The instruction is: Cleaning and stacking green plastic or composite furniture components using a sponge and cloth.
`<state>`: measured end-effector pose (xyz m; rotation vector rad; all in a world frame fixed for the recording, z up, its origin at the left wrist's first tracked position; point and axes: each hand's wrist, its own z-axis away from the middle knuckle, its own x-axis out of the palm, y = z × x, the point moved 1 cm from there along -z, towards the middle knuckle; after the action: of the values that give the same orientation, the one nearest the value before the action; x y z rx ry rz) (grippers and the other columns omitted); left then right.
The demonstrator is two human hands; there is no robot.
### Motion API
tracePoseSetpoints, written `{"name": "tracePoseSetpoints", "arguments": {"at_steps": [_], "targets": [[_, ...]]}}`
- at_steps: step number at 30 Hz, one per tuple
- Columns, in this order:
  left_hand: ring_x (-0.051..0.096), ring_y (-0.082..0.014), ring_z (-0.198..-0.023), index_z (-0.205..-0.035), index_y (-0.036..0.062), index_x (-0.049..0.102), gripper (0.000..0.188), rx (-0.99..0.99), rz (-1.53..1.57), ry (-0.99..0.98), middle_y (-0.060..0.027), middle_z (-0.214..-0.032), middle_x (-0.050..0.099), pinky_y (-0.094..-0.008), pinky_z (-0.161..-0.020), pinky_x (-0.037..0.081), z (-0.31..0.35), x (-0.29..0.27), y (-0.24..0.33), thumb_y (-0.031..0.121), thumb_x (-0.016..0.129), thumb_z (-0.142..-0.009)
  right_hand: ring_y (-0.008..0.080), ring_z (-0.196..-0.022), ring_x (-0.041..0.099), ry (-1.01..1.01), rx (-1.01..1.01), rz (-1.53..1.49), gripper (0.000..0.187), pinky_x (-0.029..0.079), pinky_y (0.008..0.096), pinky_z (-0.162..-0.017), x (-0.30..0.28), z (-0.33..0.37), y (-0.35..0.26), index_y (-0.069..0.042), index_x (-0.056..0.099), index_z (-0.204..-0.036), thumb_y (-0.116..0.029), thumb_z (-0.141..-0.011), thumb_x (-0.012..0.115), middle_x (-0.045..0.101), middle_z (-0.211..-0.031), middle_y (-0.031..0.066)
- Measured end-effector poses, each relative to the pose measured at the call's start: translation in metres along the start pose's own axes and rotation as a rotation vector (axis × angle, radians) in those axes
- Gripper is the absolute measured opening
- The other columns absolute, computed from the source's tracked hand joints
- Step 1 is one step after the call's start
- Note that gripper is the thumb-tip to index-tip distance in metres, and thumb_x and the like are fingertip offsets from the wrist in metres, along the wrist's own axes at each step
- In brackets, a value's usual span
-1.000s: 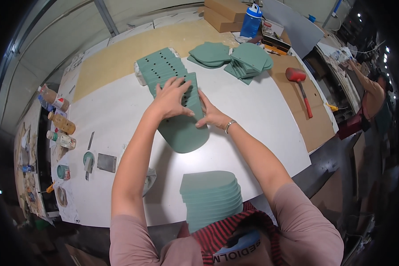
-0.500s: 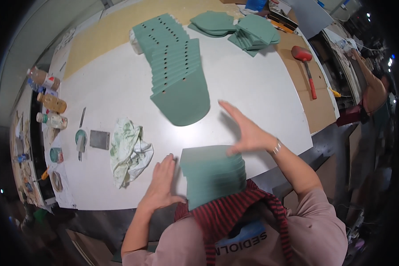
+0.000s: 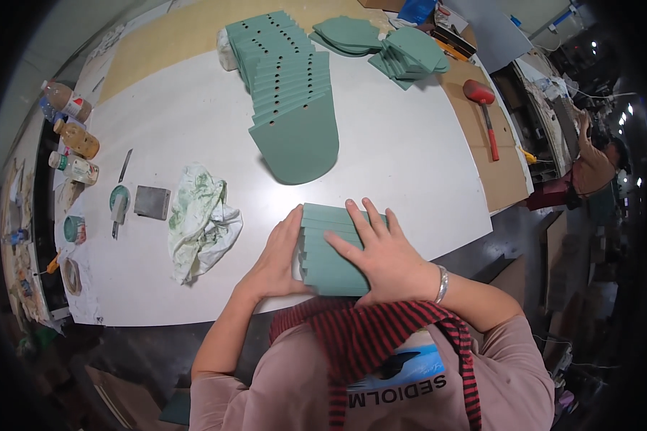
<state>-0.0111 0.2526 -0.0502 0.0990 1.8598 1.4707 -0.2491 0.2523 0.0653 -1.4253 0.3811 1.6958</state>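
Note:
At the table's near edge lies a stack of green flat pieces (image 3: 322,267), their edges stepped like a fanned pile. My left hand (image 3: 275,257) rests along the stack's left side, fingers stretched out and thumb at the near corner. Across the top and right part, my right hand (image 3: 388,260) lies with spread fingers and hides that side of the stack. Farther off, a long overlapping row of green rounded pieces (image 3: 298,147) with dark holes runs away from me. A crumpled white cloth (image 3: 198,226) with green stains is left of my left hand.
Left on the white table (image 3: 402,151) are a grey block (image 3: 152,202), a blade-like tool (image 3: 119,205) and several bottles (image 3: 76,138). More green pieces (image 3: 410,54) are piled far right. A red mallet (image 3: 483,108) lies on cardboard (image 3: 506,176). Another person (image 3: 595,161) works beyond, at right.
My right hand has come down from above the stack onto its top. My left hand has closed in on the stack's left side. The stack now sits farther onto the table.

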Motion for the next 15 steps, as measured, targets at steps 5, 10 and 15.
{"name": "tracePoseSetpoints", "arguments": {"at_steps": [5,10,15], "targets": [[0.023,-0.0416,-0.149,-0.159,0.0007,0.008,0.138,0.002,0.079,0.073,-0.0246,-0.161,0.020,-0.0469,-0.122,0.023,-0.002,0.007,-0.004,0.026,0.091,-0.051,0.0608,-0.138,0.024,0.099,0.080,0.067,0.117,0.031,0.0695,-0.106,0.010,-0.009,-0.013,-0.021,0.034,-0.155,-0.040,-0.055,0.090,0.023,-0.152,0.0369],[0.020,-0.0332,-0.152,-0.160,0.0010,0.012,0.122,-0.074,0.620,0.232,-0.0177,-0.165,0.019,-0.0417,-0.124,0.017,0.004,0.040,-0.037,0.039,0.080,-0.066,0.0572,-0.134,0.032,0.128,0.097,0.061,0.113,0.036,0.0637,-0.106,0.009,-0.012,-0.010,-0.022,0.038,-0.153,-0.037,-0.053,0.088,0.028,-0.148,0.0345],[0.021,-0.0278,-0.152,-0.158,-0.0010,0.021,0.106,-0.069,0.897,0.441,-0.0178,-0.165,0.022,-0.0383,-0.123,0.015,-0.014,0.066,-0.021,0.074,0.052,-0.089,0.0532,-0.128,0.038,0.200,0.102,0.049,0.113,0.038,0.0594,-0.105,0.014,0.000,-0.001,-0.023,0.036,-0.154,-0.038,-0.054,0.085,0.031,-0.145,0.0334]]}}
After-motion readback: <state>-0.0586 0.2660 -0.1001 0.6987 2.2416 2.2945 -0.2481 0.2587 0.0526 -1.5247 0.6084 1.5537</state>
